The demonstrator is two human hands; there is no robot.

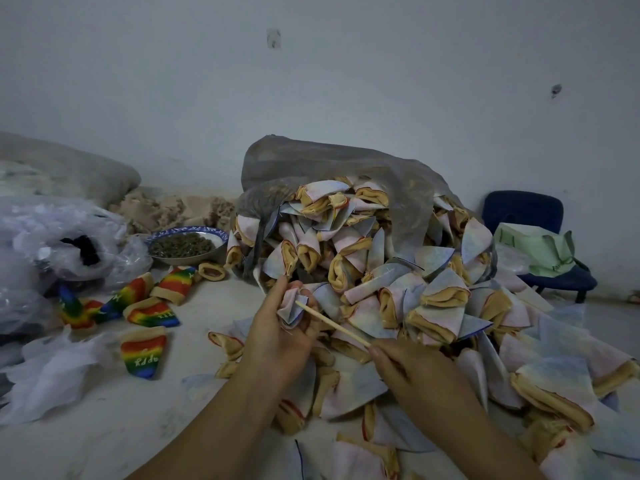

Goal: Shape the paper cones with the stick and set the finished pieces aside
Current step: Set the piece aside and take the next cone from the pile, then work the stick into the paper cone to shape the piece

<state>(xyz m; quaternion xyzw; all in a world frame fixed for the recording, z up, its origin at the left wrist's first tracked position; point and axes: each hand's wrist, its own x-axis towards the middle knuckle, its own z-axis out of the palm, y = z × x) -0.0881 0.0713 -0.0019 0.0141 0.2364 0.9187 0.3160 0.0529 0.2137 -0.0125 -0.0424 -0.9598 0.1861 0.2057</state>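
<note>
My left hand [277, 336] is shut on a pale, crumpled cone [290, 308] held up in front of the pile. My right hand [412, 372] grips a thin wooden stick [332, 323], whose tip pokes into that cone's open end. Behind and to the right lies a big heap of pale cones with tan cuffs [398, 278], spilling out of a grey plastic bag [346, 168]. Several rainbow-coloured finished pieces [143, 353] lie on the floor at the left.
A blue-rimmed bowl of dark pellets [185, 245] stands at the back left. Clear plastic bags [59, 244] and white scraps [45, 375] fill the left side. A blue chair [540, 244] with a green bag stands by the wall at right.
</note>
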